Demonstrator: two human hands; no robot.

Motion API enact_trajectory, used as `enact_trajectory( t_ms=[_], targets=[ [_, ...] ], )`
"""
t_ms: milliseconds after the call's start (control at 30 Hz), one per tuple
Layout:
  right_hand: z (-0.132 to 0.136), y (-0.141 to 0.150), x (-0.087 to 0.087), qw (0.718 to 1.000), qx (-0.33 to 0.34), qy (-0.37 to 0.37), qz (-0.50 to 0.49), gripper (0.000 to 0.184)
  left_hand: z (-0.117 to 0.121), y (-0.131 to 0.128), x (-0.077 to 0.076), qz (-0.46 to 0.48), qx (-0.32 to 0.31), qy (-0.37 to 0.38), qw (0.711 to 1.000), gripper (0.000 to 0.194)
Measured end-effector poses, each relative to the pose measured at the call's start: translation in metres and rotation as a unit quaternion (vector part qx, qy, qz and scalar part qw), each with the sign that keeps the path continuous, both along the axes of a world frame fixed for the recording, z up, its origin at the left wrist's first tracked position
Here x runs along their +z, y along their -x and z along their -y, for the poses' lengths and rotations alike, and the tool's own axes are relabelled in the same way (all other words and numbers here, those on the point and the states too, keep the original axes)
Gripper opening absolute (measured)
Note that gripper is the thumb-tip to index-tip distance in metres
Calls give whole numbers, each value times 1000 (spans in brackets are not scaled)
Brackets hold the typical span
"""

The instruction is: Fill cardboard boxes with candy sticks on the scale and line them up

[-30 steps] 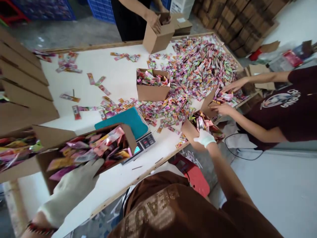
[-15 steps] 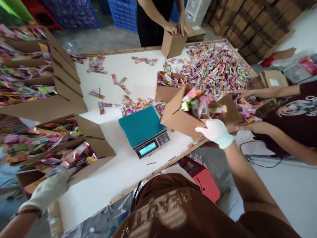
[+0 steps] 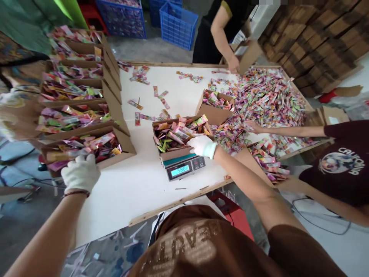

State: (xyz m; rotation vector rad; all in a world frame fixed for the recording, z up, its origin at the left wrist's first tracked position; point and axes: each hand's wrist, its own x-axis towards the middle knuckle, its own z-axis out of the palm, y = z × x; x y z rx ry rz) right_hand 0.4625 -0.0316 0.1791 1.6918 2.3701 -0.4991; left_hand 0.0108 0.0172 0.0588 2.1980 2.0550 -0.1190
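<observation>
While our right hand (image 3: 201,147) is gripping the box (image 3: 174,154), we're aiming for dead level on the scale (image 3: 180,171), left hand (image 3: 80,173) touching a carton (image 3: 122,157), hold unclear.

The smooth white worktop (image 3: 109,207) is showing a low sheen, its rough wooden edging (image 3: 173,202) exposing grain. Matt brown cardboard boxes (image 3: 121,96) are holding glossy, multicoloured plastic-looking sachets (image 3: 184,130). White knitted-cloth gloves (image 3: 80,173) are appearing matt and soft. Blue latticed plastic crates (image 3: 178,25) are looking smooth; the brown cloth shirt (image 3: 201,246) is bearing glittering lettering.
</observation>
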Motion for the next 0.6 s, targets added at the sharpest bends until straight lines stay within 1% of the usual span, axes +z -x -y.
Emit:
enact_trajectory(
  t_ms=[67,100,133,167,200,267,333,400,433,500,600],
  targets=[
    [7,-11,6,1000,16,0,-7,29,35,-11,1,-23,9,-56,998,59],
    [12,-17,10,999,21,-10,-22,32,55,-16,-2,-16,9,-83,996,63],
    [17,-25,14,998,19,-31,-47,36,75,-21,-9,6,12,-100,995,66],
    [22,-33,19,995,10,-60,-83,38,97,-27,-18,31,22,-102,994,67],
    [26,-41,24,988,-6,-93,-125,39,119,-33,-30,59,36,-87,994,66],
    [30,-55,31,965,-53,-151,-209,39,164,-48,-56,111,74,-21,991,60],
    [27,-66,32,943,-94,-179,-265,38,206,-68,-81,150,95,59,982,52],
    [19,-71,27,929,-119,-188,-294,40,241,-90,-100,166,94,118,974,46],
    [13,-72,23,926,-125,-191,-300,42,255,-100,-106,169,90,136,972,45],
    [1,-68,15,927,-127,-192,-295,48,275,-119,-113,174,79,153,970,45],
    [-16,-55,6,942,-123,-185,-251,56,290,-139,-113,182,67,152,969,46]
  ],
)
